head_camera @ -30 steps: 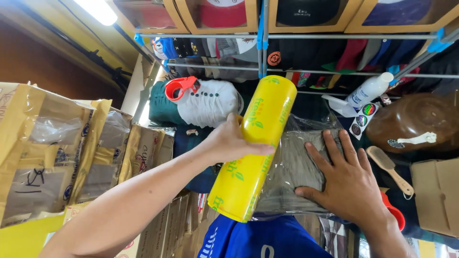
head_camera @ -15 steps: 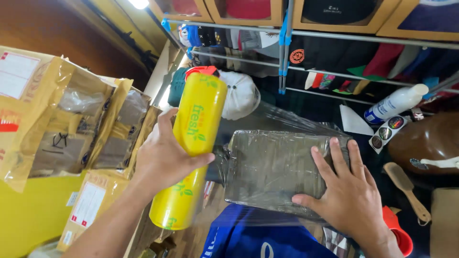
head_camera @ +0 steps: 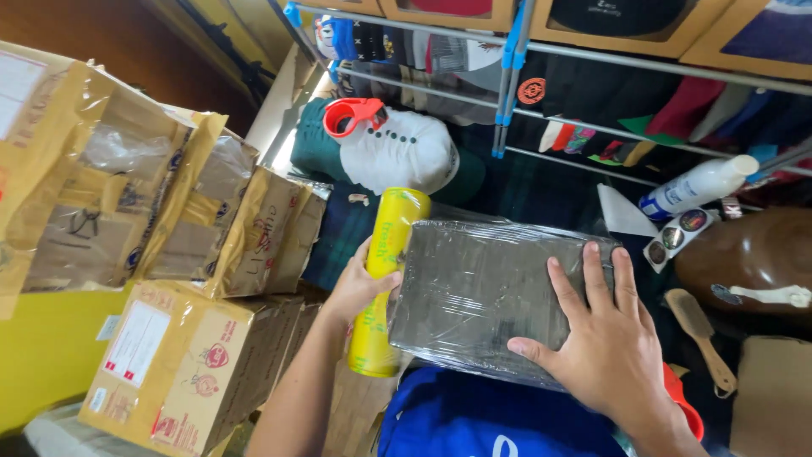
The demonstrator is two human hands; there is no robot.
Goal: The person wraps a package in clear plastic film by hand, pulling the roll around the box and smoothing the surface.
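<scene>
My left hand [head_camera: 359, 288] grips a yellow roll of clear stretch film [head_camera: 385, 275], held upright against the left edge of a flat grey box [head_camera: 478, 292] covered in shiny film. My right hand [head_camera: 605, 338] lies flat on top of that box near its right end, fingers spread, pressing it down. The box rests above a blue garment [head_camera: 474, 419] in my lap. Film stretches from the roll over the box's top.
Stacked brown paper parcels [head_camera: 127, 203] and a cardboard carton [head_camera: 178, 364] fill the left. A red tape dispenser [head_camera: 351, 116] sits on a white cap [head_camera: 402, 152]. A white spray bottle [head_camera: 698, 186], a wooden brush [head_camera: 700, 334] and a shelf rack of caps [head_camera: 592, 76] are behind.
My left hand has carried the yellow roll down and in, from beside the box to tight against its left edge. My right hand stays flat on the box.
</scene>
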